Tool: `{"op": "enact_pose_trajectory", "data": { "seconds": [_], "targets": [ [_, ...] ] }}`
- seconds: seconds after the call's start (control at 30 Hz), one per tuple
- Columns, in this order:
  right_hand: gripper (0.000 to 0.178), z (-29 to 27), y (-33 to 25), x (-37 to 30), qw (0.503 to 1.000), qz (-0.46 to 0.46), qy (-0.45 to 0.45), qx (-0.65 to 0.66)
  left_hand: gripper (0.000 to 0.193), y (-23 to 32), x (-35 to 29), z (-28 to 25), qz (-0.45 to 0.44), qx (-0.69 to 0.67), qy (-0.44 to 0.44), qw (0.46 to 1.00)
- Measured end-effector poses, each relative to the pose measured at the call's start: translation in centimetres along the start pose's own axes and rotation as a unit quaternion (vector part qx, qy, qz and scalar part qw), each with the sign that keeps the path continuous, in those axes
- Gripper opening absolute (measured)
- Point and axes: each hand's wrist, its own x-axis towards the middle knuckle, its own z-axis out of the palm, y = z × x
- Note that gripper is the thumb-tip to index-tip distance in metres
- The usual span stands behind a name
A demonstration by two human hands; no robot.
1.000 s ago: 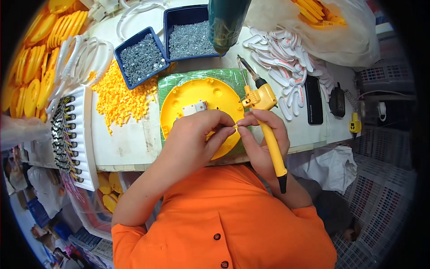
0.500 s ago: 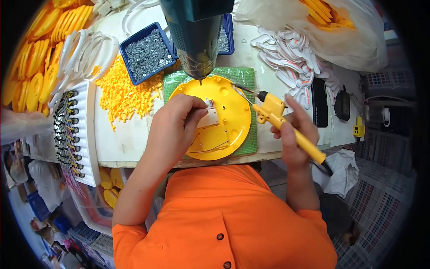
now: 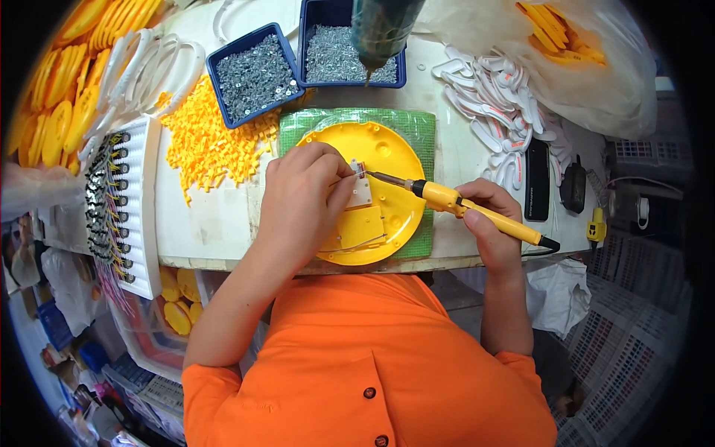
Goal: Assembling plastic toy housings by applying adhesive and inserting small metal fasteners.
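Observation:
A soldering iron (image 3: 441, 195) with a yellow body rests in my right hand (image 3: 493, 223), whose fingers wrap its rear end. Its metal tip reaches left to a small metal-and-white part (image 3: 359, 168) inside a round yellow plastic shell (image 3: 404, 223). My left hand (image 3: 298, 201) lies over the shell's left side, thumb and forefinger pinched beside that part; what is between them is hidden. Below the fingertips sits a white block (image 3: 360, 197), and a thin wire runs along the shell's lower part. The shell lies on a green mat (image 3: 427, 141).
Blue bins (image 3: 249, 71) of small metal hardware stand behind the mat, under a hanging power screwdriver (image 3: 383, 33). Yellow plastic bits (image 3: 212, 145) and a white tray (image 3: 145, 216) of wired parts lie left. White handle-like pieces (image 3: 495, 112) and a black phone-like slab (image 3: 536, 179) lie right.
My right hand has brought the soldering iron down and left, swinging from a raised tilt to the small part in the shell. The left hand stays pinched there. The hanging screwdriver appears farther up and right.

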Motion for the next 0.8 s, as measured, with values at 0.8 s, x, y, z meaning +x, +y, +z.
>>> {"op": "enact_pose_trajectory", "data": {
  "seconds": [0.8],
  "targets": [
    [0.025,-0.5,-1.1,0.9,0.999,-0.007,0.012,-0.050,0.009,0.5,0.7,-0.9,-0.019,0.037,-0.043,0.998]
  ]
}}
